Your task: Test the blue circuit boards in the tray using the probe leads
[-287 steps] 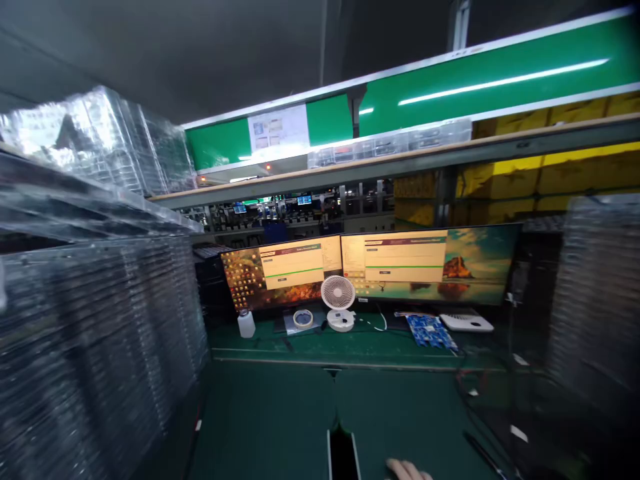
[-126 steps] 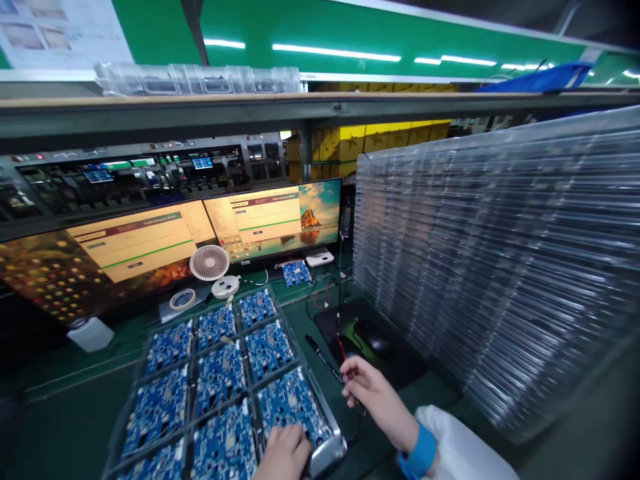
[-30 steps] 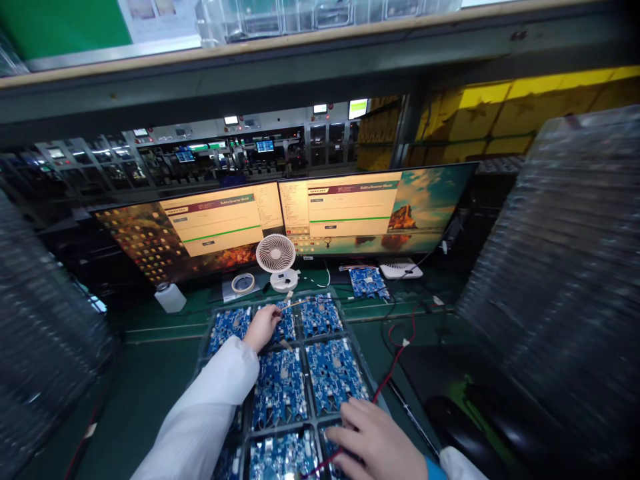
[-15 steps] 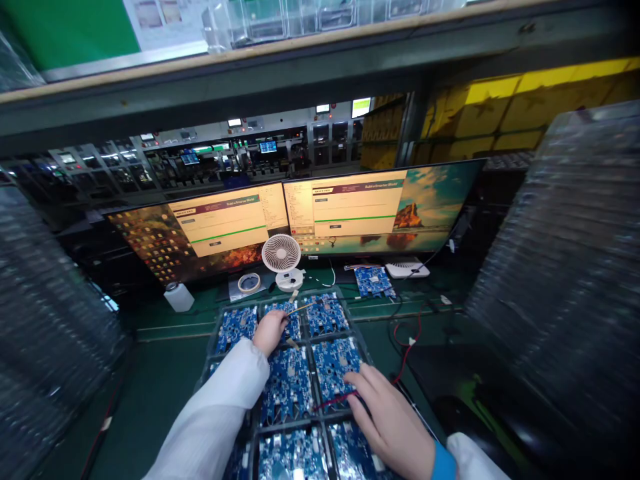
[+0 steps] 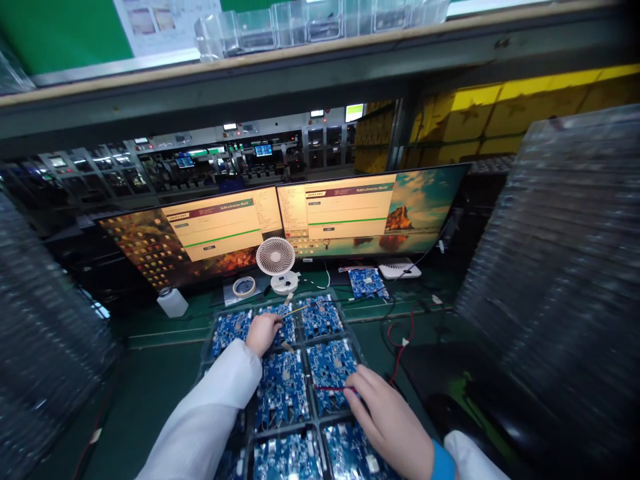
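Observation:
Blue circuit boards (image 5: pixel 283 390) lie in the compartments of a dark tray (image 5: pixel 306 373) in front of me. My left hand (image 5: pixel 263 332) is closed at the far middle board, its fingertips pinched on a thin yellowish cable (image 5: pixel 295 312) that reaches toward the far right board (image 5: pixel 321 316). My right hand (image 5: pixel 385 413) is over the tray's right side, thumb and fingers closed on a red and black wire (image 5: pixel 333 388). The wire's free end points left across the middle right board (image 5: pixel 331 363).
Two monitors (image 5: pixel 340 213) stand behind the tray, with a small white fan (image 5: pixel 275 257), a tape roll (image 5: pixel 244 287), a white bottle (image 5: pixel 173 303) and another blue board (image 5: pixel 367 283) before them. Stacked clear trays rise at left (image 5: pixel 45 347) and right (image 5: pixel 560 267).
The view has shifted slightly. The wire in my right hand now lies straighter and more level, its end a little higher over the board. My left hand keeps its pinch in nearly the same place.

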Demonstrator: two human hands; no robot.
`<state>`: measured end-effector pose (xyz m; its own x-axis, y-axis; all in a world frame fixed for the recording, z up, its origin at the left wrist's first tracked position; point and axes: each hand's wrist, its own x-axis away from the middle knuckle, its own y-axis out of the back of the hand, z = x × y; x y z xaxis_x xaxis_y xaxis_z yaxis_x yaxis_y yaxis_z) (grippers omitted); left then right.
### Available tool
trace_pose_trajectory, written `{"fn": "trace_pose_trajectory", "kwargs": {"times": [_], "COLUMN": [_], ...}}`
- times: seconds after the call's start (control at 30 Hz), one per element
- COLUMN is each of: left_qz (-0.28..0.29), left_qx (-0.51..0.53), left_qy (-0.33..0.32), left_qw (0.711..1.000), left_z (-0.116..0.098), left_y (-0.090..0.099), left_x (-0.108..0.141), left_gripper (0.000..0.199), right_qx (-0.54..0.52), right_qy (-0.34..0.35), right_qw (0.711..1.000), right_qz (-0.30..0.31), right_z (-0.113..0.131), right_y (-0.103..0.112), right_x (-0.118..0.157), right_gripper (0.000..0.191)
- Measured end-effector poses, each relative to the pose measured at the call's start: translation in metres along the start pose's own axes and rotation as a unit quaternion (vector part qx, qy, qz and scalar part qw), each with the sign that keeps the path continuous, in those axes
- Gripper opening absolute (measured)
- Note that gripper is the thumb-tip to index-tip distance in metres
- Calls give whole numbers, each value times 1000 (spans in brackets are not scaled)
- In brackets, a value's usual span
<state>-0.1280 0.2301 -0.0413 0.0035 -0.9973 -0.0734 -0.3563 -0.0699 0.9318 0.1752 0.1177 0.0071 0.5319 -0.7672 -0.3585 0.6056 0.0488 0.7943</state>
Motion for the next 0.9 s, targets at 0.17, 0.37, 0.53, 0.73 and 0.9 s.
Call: {"fn": "trace_pose_trajectory", "kwargs": {"times": [0.17,0.37,0.53,0.73,0.9], "left_qz": [-43,202,167,-8,-43], "left_qx": [37,164,192,168,215], "left_qy": [-24,-231,-214,-147,-41], "left_qw": [998,938,943,975,975], "left_z": [-40,-96,-94,-66,-36], "left_y": [37,65,53,67,57], "left_x": [35,111,114,48,-26], "left_gripper": [49,27,13,11,12], "right_qx": [-26,-48,-49,47,106], "right_qy": [1,14,24,12,16], "right_qw": [1000,999,998,996,992], "right_qz": [-1,-4,-18,-79,-64], "right_z": [1,1,-2,-15,-33], "right_y": [2,4,2,2,10], "right_x": [0,-3,-1,19,54], "right_gripper": [32,33,30,29,36]}}
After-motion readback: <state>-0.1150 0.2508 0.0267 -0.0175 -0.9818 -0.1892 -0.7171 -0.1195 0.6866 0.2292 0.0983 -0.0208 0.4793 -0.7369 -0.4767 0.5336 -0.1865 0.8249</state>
